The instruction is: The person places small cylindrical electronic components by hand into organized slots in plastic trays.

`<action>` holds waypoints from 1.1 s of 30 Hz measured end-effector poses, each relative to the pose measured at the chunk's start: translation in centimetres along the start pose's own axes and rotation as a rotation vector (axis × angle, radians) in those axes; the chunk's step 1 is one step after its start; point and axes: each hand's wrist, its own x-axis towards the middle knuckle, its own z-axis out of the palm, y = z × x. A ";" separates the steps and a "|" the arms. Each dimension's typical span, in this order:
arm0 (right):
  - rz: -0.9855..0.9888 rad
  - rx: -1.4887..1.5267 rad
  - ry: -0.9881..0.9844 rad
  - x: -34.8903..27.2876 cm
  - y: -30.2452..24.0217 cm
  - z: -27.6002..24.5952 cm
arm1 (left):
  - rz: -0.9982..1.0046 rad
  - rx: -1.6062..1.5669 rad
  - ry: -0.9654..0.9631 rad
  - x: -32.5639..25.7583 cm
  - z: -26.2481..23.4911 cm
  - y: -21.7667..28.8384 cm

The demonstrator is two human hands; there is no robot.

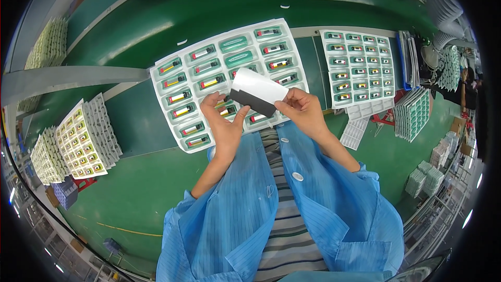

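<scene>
A flat rectangular piece (259, 86), white on its upper part with a dark grey strip along the lower edge, is tilted over a white tray. My right hand (305, 114) pinches its right corner between thumb and fingers. At its lower left edge, my left hand (225, 125) has thumb and fingers spread apart, the thumb tip against the dark strip. The white moulded tray (156, 81) beneath has green-based pockets, many with small pieces (201, 53) in red, yellow, white and black. Two pockets near the top (233, 44) show only green inside. Both hands and the piece cover several pockets.
A similar filled tray (329, 68) lies to the right, beside a blue-edged folder stack (408, 60). Stacked trays (99, 125) stand at the left, and more (413, 112) at the right. A grey metal post (104, 74) juts in from the left over the green bench (209, 0).
</scene>
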 end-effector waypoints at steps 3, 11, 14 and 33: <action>-0.132 -0.186 0.069 -0.1 0.1 0.8 | -0.205 0.117 -0.285 -0.1 -0.4 0.2; -0.131 -0.130 0.088 -0.5 0.2 1.3 | 0.305 0.613 -0.164 0.2 0.4 2.4; -0.129 -0.362 -0.050 -0.4 -0.5 0.5 | 0.123 0.410 -0.263 0.7 -0.1 2.9; -0.123 -0.432 -0.115 -1.1 -2.6 -0.4 | -0.156 -0.147 -0.393 0.8 -1.2 1.9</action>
